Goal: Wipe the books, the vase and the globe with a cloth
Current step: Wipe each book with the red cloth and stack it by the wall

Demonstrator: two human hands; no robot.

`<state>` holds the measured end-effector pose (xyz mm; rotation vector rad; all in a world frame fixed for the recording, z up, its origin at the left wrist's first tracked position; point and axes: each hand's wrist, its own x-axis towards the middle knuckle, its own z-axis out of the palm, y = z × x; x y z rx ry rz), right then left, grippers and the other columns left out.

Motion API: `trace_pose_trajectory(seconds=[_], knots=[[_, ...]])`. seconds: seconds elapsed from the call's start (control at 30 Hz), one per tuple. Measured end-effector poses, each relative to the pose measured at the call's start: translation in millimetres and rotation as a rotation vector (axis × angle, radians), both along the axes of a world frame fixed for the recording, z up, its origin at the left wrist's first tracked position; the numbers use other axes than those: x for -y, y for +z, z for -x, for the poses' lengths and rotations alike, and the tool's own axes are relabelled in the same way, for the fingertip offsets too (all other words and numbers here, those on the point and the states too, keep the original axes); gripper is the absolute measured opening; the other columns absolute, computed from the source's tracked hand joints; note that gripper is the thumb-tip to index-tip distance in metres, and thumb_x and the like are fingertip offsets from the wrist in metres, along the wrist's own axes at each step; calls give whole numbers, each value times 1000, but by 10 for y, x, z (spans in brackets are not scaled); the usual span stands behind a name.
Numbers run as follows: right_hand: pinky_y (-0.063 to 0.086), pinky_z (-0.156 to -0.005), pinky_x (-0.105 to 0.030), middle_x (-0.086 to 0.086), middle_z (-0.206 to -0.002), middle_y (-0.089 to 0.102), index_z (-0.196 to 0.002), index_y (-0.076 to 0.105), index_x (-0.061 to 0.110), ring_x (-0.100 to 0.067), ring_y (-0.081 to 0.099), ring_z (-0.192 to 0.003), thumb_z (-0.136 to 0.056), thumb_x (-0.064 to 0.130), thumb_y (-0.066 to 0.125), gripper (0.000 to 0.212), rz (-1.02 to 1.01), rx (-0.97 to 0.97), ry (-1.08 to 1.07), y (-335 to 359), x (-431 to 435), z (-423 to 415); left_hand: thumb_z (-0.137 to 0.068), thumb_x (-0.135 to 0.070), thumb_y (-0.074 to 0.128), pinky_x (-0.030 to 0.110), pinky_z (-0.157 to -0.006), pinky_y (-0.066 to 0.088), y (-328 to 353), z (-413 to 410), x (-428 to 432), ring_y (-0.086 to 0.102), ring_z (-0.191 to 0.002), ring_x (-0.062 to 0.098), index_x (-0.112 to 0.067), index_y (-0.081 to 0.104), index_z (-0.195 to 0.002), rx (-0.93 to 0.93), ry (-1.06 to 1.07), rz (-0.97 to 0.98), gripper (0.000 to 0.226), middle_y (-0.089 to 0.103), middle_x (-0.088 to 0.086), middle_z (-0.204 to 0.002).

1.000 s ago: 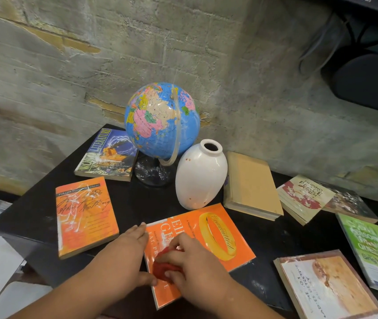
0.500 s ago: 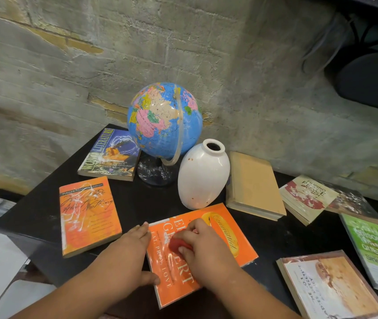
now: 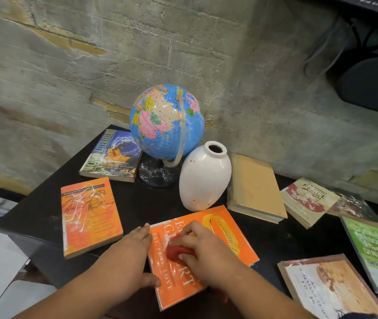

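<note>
1. We see the globe (image 3: 167, 122) and white vase (image 3: 204, 178) standing just beyond the orange book (image 3: 229, 229); tan book (image 3: 254, 189) right, Folger book (image 3: 89, 215) left, all on the black table (image 3: 142, 203).
2. The right hand (image 3: 206, 247) clutches the red cloth (image 3: 178, 252) on the orange book's cover; the left hand (image 3: 128, 256) lies flat, pressing its left edge.
3. Cloth mostly hidden under that hand.

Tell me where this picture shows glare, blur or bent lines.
Head view: glare on the vase and the left orange book; blur on the far-left wall and on the cloth in the right hand; the wall's brick lines curve.
</note>
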<state>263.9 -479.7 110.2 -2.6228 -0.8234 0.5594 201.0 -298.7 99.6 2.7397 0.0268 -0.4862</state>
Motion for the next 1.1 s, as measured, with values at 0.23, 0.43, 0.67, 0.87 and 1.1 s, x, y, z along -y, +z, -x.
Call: trace_pose_trajectory(seconds=[0.23,0.43,0.67,0.87,1.1], knots=[[41,-103,-26,13,-132,38,-127,59,37,-11,44,-120,-99,33,52,29,9,174,-183,-80,-134,-137,-78,-57,68,34,-120,12,-15,11,-11,2,-149,12,-23,1,-154,-4,11,16,107,-6,-8,-161],[45,-100,-27,18,-124,38,-123,62,42,-9,48,-116,-97,33,57,28,-31,75,-173,-70,-99,-211,-78,-57,68,33,-120,13,-10,12,-1,2,-148,12,-23,2,-154,1,6,7,106,-6,-7,-162],[42,-98,-24,16,-126,38,-122,62,43,-9,45,-117,-98,32,54,27,-42,65,-42,-52,-185,-103,-78,-58,67,31,-119,12,-18,7,-11,1,-148,11,-21,2,-155,6,5,7,107,-7,-7,-162],[42,-100,-26,11,-129,37,-129,57,37,-12,44,-120,-100,32,52,30,-39,159,-98,-85,-321,-103,-78,-55,69,31,-119,12,-36,12,-16,3,-148,11,-23,3,-154,-2,33,48,106,-7,-9,-161],[42,-101,-27,18,-125,37,-117,65,45,-8,44,-118,-97,30,56,26,-27,55,-9,-12,-187,-193,-77,-53,71,32,-119,15,-74,66,-1,6,-148,9,-25,-2,-154,8,96,139,110,-10,-13,-160]])
